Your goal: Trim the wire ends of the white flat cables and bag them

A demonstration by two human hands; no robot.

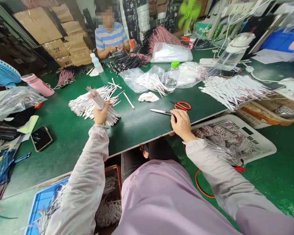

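My left hand [101, 114] is closed around a bundle of thin white sleeved wires [98, 99] with pinkish ends. The bundle stands tilted over a loose pile of similar white pieces [80, 105] on the green table. Close to the table's front edge, my right hand [181, 123] has its fingers curled over the near end of a slim silver-and-black tool [161, 112], perhaps a utility knife. The tool's silver end points left. Just beyond that hand lie orange-handled scissors [183, 105]. A crumpled white scrap [148, 97] and a few single white strips [129, 100] are between the hands.
White strips [232, 89] are spread at the right. A green-capped bottle [171, 76] and plastic bags stand at mid-table. A phone [41, 138] and pink tumbler [38, 85] lie left. A white basket [259, 143] of bundles sits below right. Another person [111, 36] works across the table.
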